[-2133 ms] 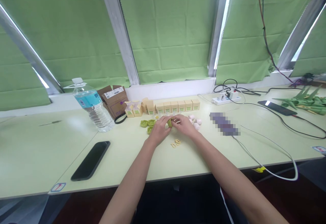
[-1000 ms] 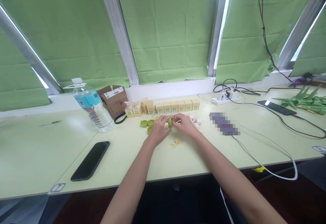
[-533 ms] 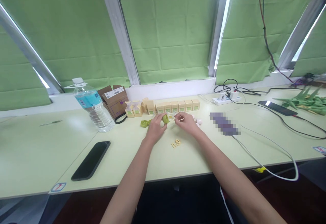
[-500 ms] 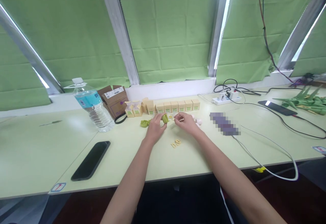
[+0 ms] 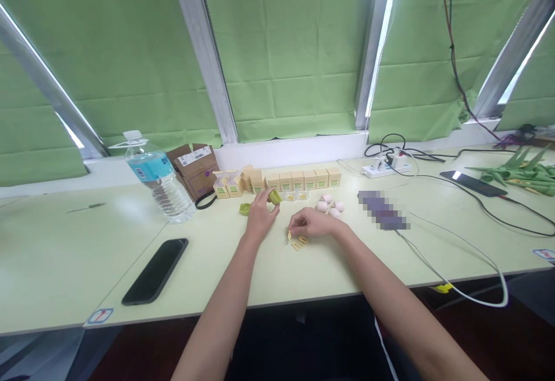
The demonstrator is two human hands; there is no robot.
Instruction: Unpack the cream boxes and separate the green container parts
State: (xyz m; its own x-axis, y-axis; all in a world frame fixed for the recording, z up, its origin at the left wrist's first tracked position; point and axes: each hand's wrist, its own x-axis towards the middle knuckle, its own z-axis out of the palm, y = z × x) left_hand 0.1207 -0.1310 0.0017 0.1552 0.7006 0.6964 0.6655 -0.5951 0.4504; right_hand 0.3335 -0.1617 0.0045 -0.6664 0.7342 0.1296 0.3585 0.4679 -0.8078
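My left hand (image 5: pixel 259 218) pinches a small green piece (image 5: pixel 274 196) just in front of a row of small tan boxes (image 5: pixel 299 180). Beside that hand, another green piece (image 5: pixel 244 209) lies on the pale green table (image 5: pixel 217 265). My right hand (image 5: pixel 310 223) is curled over small yellow rings (image 5: pixel 299 243) and pinches one at its fingertips. Small pink pieces (image 5: pixel 329 206) lie just behind the right hand.
A water bottle (image 5: pixel 158 180) and an open brown carton (image 5: pixel 195 170) stand at the back left. A black phone (image 5: pixel 155 270) lies near the front left. At the right are a power strip (image 5: pixel 385 167), cables (image 5: pixel 459 259), another phone (image 5: pixel 472 183) and green cones (image 5: pixel 522 170).
The hands were together working one green piece; they have parted. The left hand keeps the green piece and moved back left, the right hand dropped down to the yellow rings.
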